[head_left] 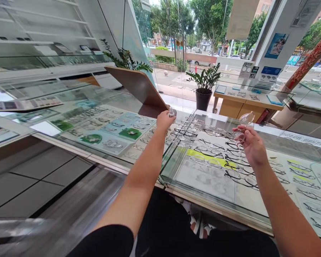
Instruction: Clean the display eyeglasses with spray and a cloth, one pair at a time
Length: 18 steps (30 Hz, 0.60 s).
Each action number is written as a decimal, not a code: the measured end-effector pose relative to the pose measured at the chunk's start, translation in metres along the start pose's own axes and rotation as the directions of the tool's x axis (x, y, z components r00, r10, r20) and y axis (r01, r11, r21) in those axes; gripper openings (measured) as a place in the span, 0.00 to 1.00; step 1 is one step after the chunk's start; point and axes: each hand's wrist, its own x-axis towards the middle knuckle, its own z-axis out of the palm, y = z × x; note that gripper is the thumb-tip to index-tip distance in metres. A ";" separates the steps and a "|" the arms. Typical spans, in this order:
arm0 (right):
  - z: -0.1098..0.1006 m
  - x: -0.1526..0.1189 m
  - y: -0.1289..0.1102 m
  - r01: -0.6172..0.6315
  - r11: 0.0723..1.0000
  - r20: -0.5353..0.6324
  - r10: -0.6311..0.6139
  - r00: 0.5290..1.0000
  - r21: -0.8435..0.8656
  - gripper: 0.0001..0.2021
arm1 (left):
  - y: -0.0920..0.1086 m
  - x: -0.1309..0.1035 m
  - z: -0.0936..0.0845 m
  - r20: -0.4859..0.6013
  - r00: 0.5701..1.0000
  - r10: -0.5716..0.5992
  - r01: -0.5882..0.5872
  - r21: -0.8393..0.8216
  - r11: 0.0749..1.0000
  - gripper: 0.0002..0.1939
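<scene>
Reaching forward over the glass counter, my left hand (163, 122) is closed around a small clear bottle (171, 111), whose cap end points up. My right hand (253, 143) pinches a pair of clear-framed eyeglasses (247, 118) above the counter, with one round lens raised above the fingers and the other below. Under and between the hands, several rows of eyeglasses (209, 150) lie on the glass top, some dark-framed and some clear. A yellow strip (224, 164) runs beneath part of these rows.
A tilted brown board (139, 85) stands beyond my left hand. Potted plants (203, 93) are near the window. On the left, a glass showcase (101, 123) holds more glasses, and a calculator-like device (29, 103) lies on it. A wooden cabinet (235, 107) stands at the back right.
</scene>
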 end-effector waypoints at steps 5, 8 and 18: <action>0.003 -0.001 0.001 -0.033 0.999 -0.012 0.033 0.999 0.005 0.14 | 0.000 0.000 0.003 0.018 1.000 -0.019 0.018 0.050 0.999 0.15; 0.003 -0.001 0.001 -0.041 0.999 -0.009 0.041 0.999 0.006 0.14 | 0.000 -0.001 0.003 0.025 0.999 -0.034 0.033 0.049 0.998 0.14; 0.001 -0.001 0.003 -0.017 0.999 0.001 0.017 1.000 -0.051 0.12 | 0.019 -0.012 -0.020 -0.226 0.960 -0.163 0.147 -0.087 0.985 0.26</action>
